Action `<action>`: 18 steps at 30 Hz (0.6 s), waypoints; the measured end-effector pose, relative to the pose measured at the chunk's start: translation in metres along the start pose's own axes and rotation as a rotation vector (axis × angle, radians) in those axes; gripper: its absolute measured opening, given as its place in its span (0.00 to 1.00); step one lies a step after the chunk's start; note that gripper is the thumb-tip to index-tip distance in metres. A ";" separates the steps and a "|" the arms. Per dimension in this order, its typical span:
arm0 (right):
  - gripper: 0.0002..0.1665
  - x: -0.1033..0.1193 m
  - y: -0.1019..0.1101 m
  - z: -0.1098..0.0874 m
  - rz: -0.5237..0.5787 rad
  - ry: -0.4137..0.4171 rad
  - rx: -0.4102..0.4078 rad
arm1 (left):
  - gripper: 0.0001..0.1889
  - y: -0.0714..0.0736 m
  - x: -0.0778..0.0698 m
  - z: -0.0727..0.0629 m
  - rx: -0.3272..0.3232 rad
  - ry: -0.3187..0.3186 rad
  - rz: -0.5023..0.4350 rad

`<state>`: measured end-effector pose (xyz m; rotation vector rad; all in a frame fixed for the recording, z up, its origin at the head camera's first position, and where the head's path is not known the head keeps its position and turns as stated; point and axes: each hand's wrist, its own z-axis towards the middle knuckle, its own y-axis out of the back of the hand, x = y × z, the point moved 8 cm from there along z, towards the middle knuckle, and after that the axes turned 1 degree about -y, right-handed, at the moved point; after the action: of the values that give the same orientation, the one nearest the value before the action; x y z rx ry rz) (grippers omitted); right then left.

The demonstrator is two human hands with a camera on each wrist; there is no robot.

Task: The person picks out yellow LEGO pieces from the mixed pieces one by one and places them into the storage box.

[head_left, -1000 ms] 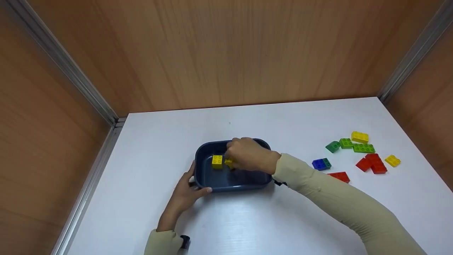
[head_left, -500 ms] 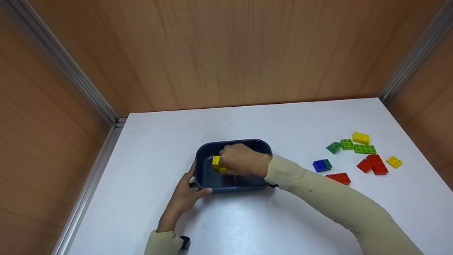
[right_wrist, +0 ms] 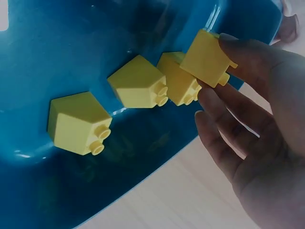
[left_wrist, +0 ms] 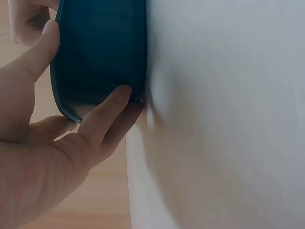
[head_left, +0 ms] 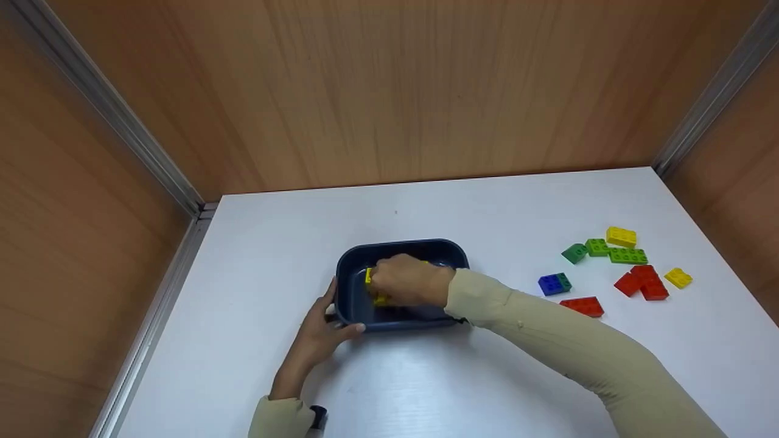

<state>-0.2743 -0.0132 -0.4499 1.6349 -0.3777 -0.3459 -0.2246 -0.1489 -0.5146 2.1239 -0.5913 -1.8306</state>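
Note:
A deep dark blue tray [head_left: 353, 322] stands at the middle of the table. My left hand [head_left: 319, 328] holds its near left corner, thumb at the front rim and fingers against the end wall, as the left wrist view [left_wrist: 66, 148] of that hand also shows. Inside the tray my right hand [head_left: 405, 280] pinches a yellow toy brick [right_wrist: 205, 57] between thumb and fingers. Three more yellow bricks [right_wrist: 78, 124] lie on the tray floor in the right wrist view, one directly beneath the held brick. From the head, my right hand mostly covers the bricks.
On the table's right side lie loose bricks: a red one [head_left: 583, 306], a blue and green pair [head_left: 554, 284], several greens [head_left: 627, 255], a red cluster [head_left: 645, 283] and two yellows [head_left: 678, 278]. A wooden panel [head_left: 389, 91] rises behind the table.
My right hand has moved left and slightly nearer inside the tray, and now covers most of the left yellow brick. The left hand and the tray stay in place.

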 end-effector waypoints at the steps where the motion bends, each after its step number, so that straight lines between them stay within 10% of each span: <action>1: 0.11 0.002 0.000 0.001 0.002 0.010 -0.005 | 0.58 0.000 0.000 0.000 0.001 -0.001 -0.003; 18: 0.21 0.014 -0.005 0.007 0.108 0.083 -0.032 | 0.57 -0.001 0.002 0.001 0.004 -0.009 -0.014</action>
<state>-0.2649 -0.0252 -0.4558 1.5859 -0.3938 -0.2016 -0.2249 -0.1494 -0.5171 2.1285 -0.5847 -1.8487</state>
